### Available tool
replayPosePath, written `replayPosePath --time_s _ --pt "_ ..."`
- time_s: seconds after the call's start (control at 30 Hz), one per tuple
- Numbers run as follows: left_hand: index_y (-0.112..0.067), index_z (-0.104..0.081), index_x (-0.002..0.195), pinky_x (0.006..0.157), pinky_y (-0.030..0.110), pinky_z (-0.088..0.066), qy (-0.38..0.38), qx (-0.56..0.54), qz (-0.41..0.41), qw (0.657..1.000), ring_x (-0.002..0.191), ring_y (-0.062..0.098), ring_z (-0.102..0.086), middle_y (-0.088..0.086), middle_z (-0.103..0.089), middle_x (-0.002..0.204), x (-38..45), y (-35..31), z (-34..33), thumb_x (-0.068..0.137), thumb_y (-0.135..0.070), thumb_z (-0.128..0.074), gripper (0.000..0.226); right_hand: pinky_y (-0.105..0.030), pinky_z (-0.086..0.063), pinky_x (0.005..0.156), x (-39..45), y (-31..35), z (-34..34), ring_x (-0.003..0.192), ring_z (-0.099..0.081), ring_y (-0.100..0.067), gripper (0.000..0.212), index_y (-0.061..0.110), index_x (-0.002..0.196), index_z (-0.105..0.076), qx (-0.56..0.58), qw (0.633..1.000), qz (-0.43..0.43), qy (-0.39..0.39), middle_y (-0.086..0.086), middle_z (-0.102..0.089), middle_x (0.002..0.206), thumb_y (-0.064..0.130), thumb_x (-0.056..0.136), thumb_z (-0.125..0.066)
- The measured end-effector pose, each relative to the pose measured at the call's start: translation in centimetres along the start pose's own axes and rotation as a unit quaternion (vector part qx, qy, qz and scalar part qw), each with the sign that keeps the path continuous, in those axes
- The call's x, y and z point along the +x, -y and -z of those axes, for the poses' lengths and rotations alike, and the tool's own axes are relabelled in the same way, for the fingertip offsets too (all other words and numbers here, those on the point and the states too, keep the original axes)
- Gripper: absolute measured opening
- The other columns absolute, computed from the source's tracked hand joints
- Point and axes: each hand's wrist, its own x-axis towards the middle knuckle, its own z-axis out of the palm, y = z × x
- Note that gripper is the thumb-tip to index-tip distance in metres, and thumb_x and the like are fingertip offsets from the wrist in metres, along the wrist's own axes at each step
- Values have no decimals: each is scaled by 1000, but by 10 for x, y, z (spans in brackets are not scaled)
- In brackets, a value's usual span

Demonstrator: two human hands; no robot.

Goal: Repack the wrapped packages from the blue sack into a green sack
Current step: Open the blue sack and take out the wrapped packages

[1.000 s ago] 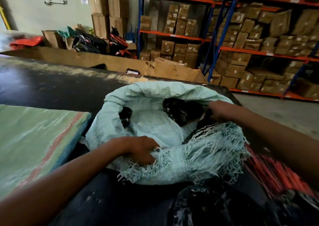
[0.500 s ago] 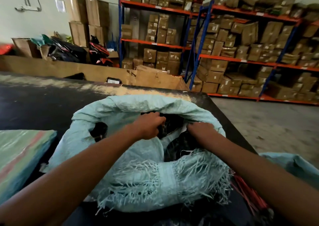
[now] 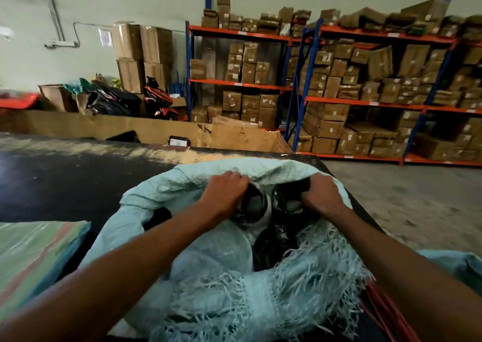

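- Your left hand (image 3: 226, 193) grips a black wrapped package (image 3: 252, 206) inside the blue sack (image 3: 182, 185).
- Your right hand (image 3: 322, 195) grips another package (image 3: 287, 200) beside it.
- The sack sits on the dark tabletop (image 3: 65, 185).

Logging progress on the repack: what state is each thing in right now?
Blue sack: mouth open, frayed edge, on the table.
Wrapped packages: inside the sack.
Left hand: gripping a package.
Right hand: gripping a package.
Green sack: lying flat, folded.
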Motion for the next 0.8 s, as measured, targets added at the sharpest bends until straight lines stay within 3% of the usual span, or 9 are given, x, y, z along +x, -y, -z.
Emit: replayPosePath --time_s 0.07,0.13,0.17,0.27,0.37,0.43,0.53,0.63,0.8 --pt "-7 -56 104 65 39 -39 -49 -77 59 994 94 36 -59 16 -62 102 -3 15 30 87 -22 -54 22 -45 -58 69 1 13 16 76 -70 -36 22 -7 98 -62 99 993 -59 41 -25 -68 86 2 78 -57" --pt "-4 -58 90 59 35 -36 -71 -140 112 981 83 36 -60 18 -62 89 -13 32 58 86 -18 -51 16 -42 -58 48 -5 31 31 49 -68 -31 15 -11 95 -60 159 975 -107 114 -21 -66 61 -6 82 -53" --pt "-5 -59 85 57 33 -37 -66 -162 132 976 79 34 -59 15 -60 84 -21 41 71 86 -17 -51 14 -41 -58 47 -9 40 38 48 -68 -30 16 -14 95 -62 155 973 -100 142 -20 -66 58 -8 83 -53" --pt "-14 -56 72 52 28 -40 -46 -210 183 959 69 24 -56 5 -55 71 -52 66 108 86 -17 -55 14 -48 -60 63 -27 63 57 66 -70 -37 18 -9 99 -67 122 977 -32 173 -27 -69 83 -8 84 -56" --pt "-10 -58 68 57 31 -46 -39 -230 213 949 63 24 -56 9 -59 70 -92 87 142 86 -16 -57 19 -39 -59 50 -51 83 79 57 -68 -32 23 -4 105 -65 128 975 42 178 -27 -65 87 -6 90 -48" --pt "-3 -66 75 47 25 -48 -33 -249 220 943 49 19 -57 11 -64 67 -121 97 160 89 -14 -57 20 -27 -54 44 -67 94 94 54 -66 -24 25 5 103 -66 117 970 97 191 -19 -65 84 -2 93 -45" --pt "1 -69 76 34 17 -43 -16 -255 217 942 35 12 -53 14 -64 60 -172 103 181 90 -9 -55 22 -18 -49 45 -101 112 111 59 -64 -16 26 23 91 -66 105 953 180 221 -10 -67 84 4 95 -49" --pt "0 -69 72 33 15 -41 2 -247 231 941 28 7 -50 14 -63 56 -212 106 189 89 -6 -54 23 -20 -49 48 -132 128 119 65 -64 -14 22 24 99 -67 86 937 225 253 -3 -68 85 9 95 -52" --pt "4 -67 68 37 16 -44 34 -259 257 930 37 14 -59 18 -67 59 -250 99 180 89 -10 -54 28 -46 -56 83 -195 144 116 95 -65 -30 22 24 113 -65 50 903 268 332 -7 -70 105 16 93 -56"
